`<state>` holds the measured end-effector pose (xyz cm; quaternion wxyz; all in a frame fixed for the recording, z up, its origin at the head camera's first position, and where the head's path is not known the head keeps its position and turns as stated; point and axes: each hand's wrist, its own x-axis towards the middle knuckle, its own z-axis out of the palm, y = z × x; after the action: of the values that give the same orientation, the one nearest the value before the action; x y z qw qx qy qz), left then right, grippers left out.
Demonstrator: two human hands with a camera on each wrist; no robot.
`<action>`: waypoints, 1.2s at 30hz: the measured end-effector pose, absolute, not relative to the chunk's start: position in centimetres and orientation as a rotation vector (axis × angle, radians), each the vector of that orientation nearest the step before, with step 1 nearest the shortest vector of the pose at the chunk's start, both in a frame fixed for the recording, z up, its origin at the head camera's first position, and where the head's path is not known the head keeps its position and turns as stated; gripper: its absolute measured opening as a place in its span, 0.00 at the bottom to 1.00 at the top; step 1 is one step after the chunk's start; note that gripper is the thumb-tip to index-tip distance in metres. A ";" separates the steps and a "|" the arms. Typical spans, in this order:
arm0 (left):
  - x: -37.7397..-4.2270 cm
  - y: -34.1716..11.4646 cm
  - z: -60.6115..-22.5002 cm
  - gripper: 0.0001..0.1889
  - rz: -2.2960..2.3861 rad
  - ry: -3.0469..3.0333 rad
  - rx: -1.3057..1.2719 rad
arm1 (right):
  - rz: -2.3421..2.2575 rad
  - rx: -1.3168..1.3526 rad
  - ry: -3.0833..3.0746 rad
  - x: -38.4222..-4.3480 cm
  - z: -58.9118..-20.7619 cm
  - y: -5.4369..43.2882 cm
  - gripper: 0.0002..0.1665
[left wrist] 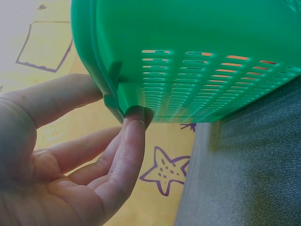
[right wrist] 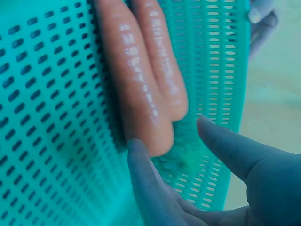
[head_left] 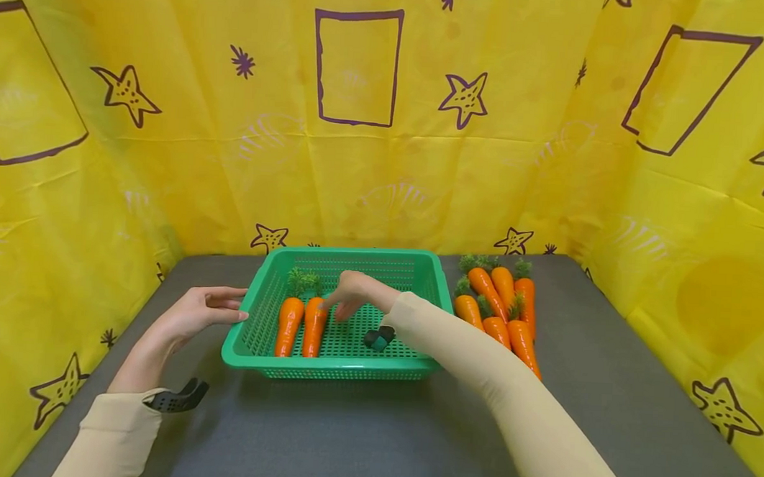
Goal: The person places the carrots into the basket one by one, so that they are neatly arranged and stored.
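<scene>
A green plastic basket (head_left: 349, 365) with slotted walls sits on the grey table. Two orange carrots with leafy green tops lie side by side in its left part: the left carrot (head_left: 289, 326) and the right carrot (head_left: 314, 329). My left hand (head_left: 190, 316) holds the basket's left rim, thumb on one side and fingertips under the lip (left wrist: 106, 101). Inside the basket, my right hand (head_left: 353, 292) is by the leafy end of the right carrot. In the right wrist view, one fingertip is right at that carrot (right wrist: 141, 94), with the thumb spread away from it.
Right of the basket, several more carrots (head_left: 495, 302) lie in a group on the table (head_left: 358, 439), partly behind my right sleeve. A yellow curtain (head_left: 359, 180) with drawn stars and frames surrounds the table at the back and sides.
</scene>
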<state>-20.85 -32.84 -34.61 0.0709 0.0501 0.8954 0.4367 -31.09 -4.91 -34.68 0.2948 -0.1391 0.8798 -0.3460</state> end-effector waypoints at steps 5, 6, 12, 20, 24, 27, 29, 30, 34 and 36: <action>-20.7 -32.9 -34.5 0.35 1.304 2.703 0.153 | -0.969 -0.423 2.302 -31.0 -33.4 -3.6 0.37; -20.7 -32.9 -34.5 0.35 1.302 2.704 0.155 | -0.961 -0.437 2.309 -30.9 -33.2 -3.3 0.34; -20.8 -32.9 -34.4 0.34 1.299 2.711 0.164 | -0.971 -0.464 2.363 -30.5 -31.8 -1.5 0.24; -20.9 -32.9 -34.4 0.34 1.306 2.692 0.171 | -1.047 -0.468 2.348 -30.5 -30.6 1.2 0.22; -20.9 -32.9 -34.3 0.34 1.301 2.702 0.180 | -1.090 -0.466 2.336 -30.6 -29.8 2.7 0.24; -20.9 -32.9 -34.4 0.35 1.291 2.712 0.182 | -1.111 -0.452 2.335 -30.6 -29.3 3.9 0.24; -20.9 -32.8 -34.5 0.35 1.282 2.718 0.183 | -1.122 -0.443 2.337 -30.6 -29.0 4.8 0.25; -20.9 -32.8 -34.5 0.34 1.278 2.720 0.184 | -1.127 -0.439 2.337 -30.7 -28.9 5.3 0.26; -20.9 -32.7 -34.6 0.34 1.274 2.720 0.184 | -1.152 -0.422 2.344 -30.8 -28.3 7.4 0.26; -20.9 -32.7 -34.6 0.34 1.276 2.719 0.181 | -1.166 -0.416 2.354 -30.9 -28.0 8.4 0.26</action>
<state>-20.86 -32.68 -34.56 0.0665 0.0602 0.9016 0.4231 -30.86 8.38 -28.03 0.2387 -0.1518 0.8596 -0.4256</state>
